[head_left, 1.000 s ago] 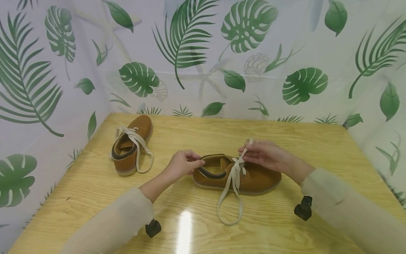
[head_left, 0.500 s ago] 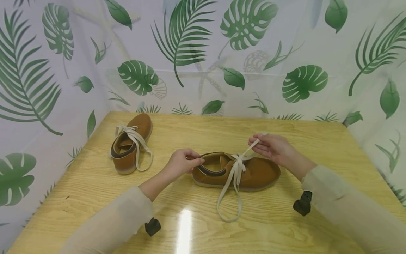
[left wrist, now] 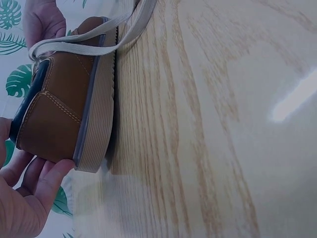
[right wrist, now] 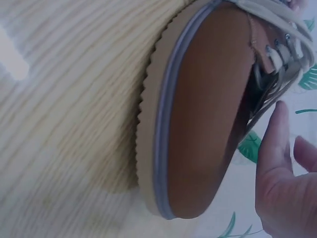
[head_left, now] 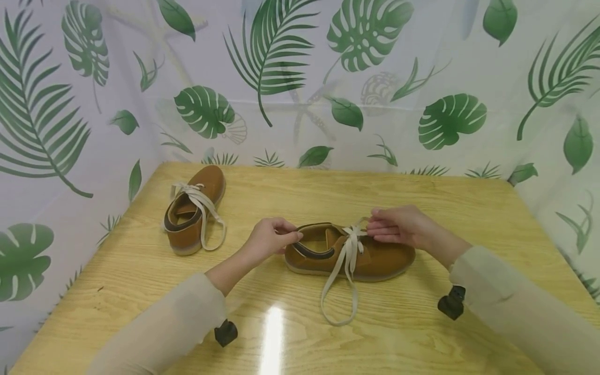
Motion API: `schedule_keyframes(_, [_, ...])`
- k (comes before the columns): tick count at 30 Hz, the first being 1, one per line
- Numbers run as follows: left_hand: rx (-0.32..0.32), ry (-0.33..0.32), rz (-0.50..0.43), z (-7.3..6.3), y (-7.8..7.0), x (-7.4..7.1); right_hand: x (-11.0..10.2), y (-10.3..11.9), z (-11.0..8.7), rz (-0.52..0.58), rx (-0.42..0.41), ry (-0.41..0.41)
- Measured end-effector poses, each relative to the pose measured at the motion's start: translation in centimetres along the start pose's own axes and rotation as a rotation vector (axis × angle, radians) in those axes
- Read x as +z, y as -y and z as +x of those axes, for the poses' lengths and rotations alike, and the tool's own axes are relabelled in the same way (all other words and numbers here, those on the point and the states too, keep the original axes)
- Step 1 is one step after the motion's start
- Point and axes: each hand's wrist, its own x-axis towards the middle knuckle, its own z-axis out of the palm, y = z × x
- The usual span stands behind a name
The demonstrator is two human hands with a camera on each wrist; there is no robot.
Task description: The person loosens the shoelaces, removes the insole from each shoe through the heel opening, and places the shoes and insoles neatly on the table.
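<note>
Brown lace-up shoe (head_left: 369, 264) lies heel-left, toe-right, its lace knot (head_left: 352, 237) nearest the right hand (head_left: 398, 225)!
Far left, a matching shoe (head_left: 186, 236) sits well apart, toe away from the person; next comes the left hand (head_left: 268, 241), its grip pinching the heel end, thumb at the collar. From there the long axis runs rightward along the surface (head_left: 398, 323). Mid-shoe, here's the knot, just left of the right fingertips; that grip is loose, fingers straight, though lace contact I can't tell.
</note>
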Motion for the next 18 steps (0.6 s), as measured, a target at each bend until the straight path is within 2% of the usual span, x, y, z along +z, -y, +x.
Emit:
schedule_keyframes(8, [0.006,-0.003,-0.001,0.0,0.1,0.0,1.3,-0.2,-0.4,-0.247,0.025,0.116])
schedule_keyframes(12, [0.008,-0.002,0.007,0.0,0.0,0.0,2.1,-0.7,-0.7,-0.372,-0.015,0.18])
schedule_keyframes(18, [0.004,-0.003,0.01,0.0,0.1,0.0,3.3,-1.0,-1.1,-0.412,-0.086,0.222])
